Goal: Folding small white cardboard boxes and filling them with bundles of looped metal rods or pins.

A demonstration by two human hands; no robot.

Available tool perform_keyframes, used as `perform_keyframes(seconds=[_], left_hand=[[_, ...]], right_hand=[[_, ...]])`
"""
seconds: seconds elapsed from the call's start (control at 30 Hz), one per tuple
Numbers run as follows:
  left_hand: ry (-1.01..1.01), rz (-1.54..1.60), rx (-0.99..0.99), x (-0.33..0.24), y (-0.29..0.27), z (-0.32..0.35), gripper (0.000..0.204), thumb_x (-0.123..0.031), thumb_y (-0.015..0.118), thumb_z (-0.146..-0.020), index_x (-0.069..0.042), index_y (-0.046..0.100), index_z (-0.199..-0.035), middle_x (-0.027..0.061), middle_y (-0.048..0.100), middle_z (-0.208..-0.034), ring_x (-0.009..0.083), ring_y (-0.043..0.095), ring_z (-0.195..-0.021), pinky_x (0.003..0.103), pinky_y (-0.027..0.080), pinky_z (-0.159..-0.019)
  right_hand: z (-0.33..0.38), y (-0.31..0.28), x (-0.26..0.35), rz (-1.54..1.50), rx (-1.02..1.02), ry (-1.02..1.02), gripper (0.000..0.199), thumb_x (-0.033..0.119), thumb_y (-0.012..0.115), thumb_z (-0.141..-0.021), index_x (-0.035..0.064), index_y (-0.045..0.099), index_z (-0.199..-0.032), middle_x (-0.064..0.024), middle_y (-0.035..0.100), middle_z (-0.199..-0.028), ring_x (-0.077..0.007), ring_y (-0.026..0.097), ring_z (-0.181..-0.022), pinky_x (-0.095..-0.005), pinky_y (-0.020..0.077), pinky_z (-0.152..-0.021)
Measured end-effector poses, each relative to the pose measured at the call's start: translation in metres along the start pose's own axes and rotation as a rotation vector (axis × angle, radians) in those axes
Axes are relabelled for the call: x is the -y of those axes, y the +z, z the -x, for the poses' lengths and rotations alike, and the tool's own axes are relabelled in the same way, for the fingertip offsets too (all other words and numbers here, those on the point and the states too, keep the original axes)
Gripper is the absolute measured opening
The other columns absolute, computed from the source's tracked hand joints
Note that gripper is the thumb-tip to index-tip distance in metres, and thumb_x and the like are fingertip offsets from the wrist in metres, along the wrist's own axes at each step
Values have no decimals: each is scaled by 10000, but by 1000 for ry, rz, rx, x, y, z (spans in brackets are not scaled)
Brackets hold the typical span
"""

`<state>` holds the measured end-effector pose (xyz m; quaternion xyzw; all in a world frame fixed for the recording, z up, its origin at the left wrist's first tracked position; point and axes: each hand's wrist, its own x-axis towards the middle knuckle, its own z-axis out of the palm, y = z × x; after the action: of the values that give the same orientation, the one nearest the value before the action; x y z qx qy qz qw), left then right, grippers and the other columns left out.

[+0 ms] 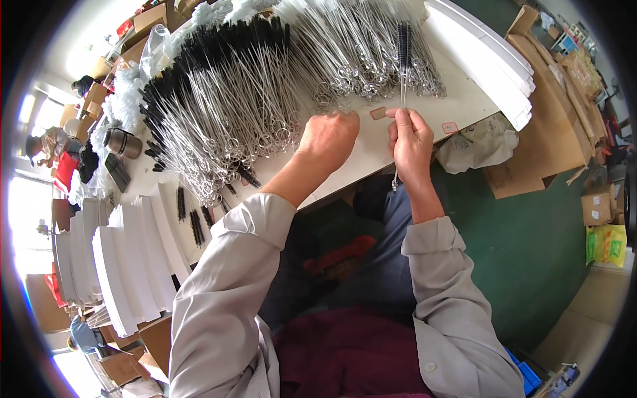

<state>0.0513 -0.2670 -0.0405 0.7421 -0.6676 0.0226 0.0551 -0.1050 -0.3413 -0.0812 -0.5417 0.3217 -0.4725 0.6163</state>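
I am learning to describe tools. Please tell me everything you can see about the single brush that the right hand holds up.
The brush is thin, with a twisted silvery wire stem and a narrow black bristle head on top. It stands nearly upright above the white table, in front of the heap of similar brushes. The right hand pinches its lower stem between fingertips.

The worktop (pixel 371 149) is showing plain white. The heap of wire brushes (pixel 239 113) is gleaming silver along its twisted stems, with black bristles at one end and white bristles on others farther back. The single brush (pixel 403 60) is showing a black bristle head on a silver stem. The card stacks (pixel 126 265) are lying white. The sleeves (pixel 225 305) are looking pale grey, the floor (pixel 531 245) dark green, the cardboard boxes (pixel 551 132) brown.
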Motion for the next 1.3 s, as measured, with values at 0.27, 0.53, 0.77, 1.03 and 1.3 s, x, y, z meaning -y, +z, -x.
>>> perform_keyframes(seconds=[0.27, 0.53, 0.77, 1.03, 1.3], left_hand=[[113, -174, 79, -4, -5, -8, 109, -93, 627, -907, -21, 631, -988, 165, 729, -943, 316, 765, -831, 417, 621, -697], [-36, 89, -204, -3, -27, 6, 68, -93, 649, -898, -32, 619, -890, 157, 679, -833, 358, 702, -730, 474, 574, -669], [32, 331, -599, 19, -108, 2, 50, -112, 701, -874, -63, 691, -866, 113, 654, -884, 293, 694, -766, 406, 582, -704], [-93, 759, -704, 46, -140, -8, 121, -119, 712, -920, -2, 688, -935, 110, 738, -801, 144, 722, -759, 309, 568, -682], [147, 956, -805, 71, -195, 6, 168, -73, 593, -1025, 82, 649, -1061, 242, 733, -1081, 274, 766, -927, 342, 664, -727]], right_hand=[[2, 2, 2, 0, -29, -15, 295, 235, 511, -1112, 10, 681, -1026, 37, 470, -634, -36, 385, -524, -236, 295, -472], [1, 3, 1, -33, -17, -57, 304, 210, 516, -1104, 4, 704, -981, 29, 503, -642, -40, 402, -552, -235, 314, -515], [-1, 6, 13, -101, -13, 112, 278, 263, 551, -1093, 22, 668, -1019, 24, 514, -687, -40, 403, -505, -223, 299, -431], [-49, 86, 35, -452, 212, 289, 263, 184, 517, -1087, -52, 614, -1025, -162, 684, -981, -241, 700, -829, -386, 613, -775], [-77, 118, 3, -442, 154, 305, 298, 147, 507, -1087, -126, 579, -1182, -289, 589, -1295, -421, 608, -1255, -510, 499, -1135]])
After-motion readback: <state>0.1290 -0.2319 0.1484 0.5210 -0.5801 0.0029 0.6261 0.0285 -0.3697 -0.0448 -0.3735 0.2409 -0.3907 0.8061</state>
